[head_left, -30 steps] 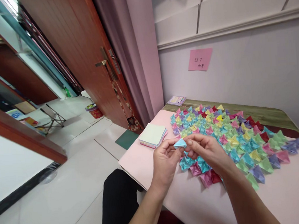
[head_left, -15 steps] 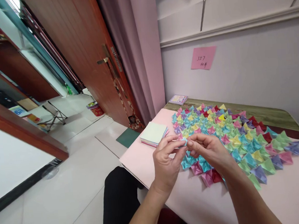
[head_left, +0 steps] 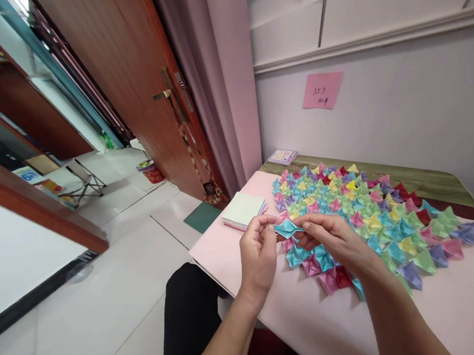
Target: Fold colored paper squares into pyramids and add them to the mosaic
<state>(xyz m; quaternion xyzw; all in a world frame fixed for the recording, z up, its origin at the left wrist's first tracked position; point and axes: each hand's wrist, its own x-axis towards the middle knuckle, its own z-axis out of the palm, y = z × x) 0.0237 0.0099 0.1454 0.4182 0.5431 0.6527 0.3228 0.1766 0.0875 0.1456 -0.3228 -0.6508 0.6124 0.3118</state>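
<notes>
Your left hand [head_left: 259,249] and right hand [head_left: 332,238] each pinch one end of a small blue folded paper piece [head_left: 287,229], fingertips closed on its two tips, the hands drawn slightly apart with the piece stretched between them just above the near-left edge of the bench [head_left: 226,255]. The paper is thin, and you hold it only by its points: pull outward too hard and a tip could tear or the folds could flatten. Loosen either pinch and it would likely drop onto the pieces right below.

Directly beneath your hands lies the field of finished folded pieces [head_left: 371,216], many colours packed edge to edge across the pink cover (teal and magenta ones sit nearest your knuckles). Your right wrist hangs low over the near rows, so a dip of the forearm could nudge several out of line.

To the left, just beside your left hand, sits a stack of unfolded square sheets [head_left: 244,209] near the bench's edge; a careless elbow might push it off toward the floor. Farther back, a small paper packet [head_left: 282,157] lies by the curtain, and a pink note [head_left: 322,90] is stuck on the wall.
</notes>
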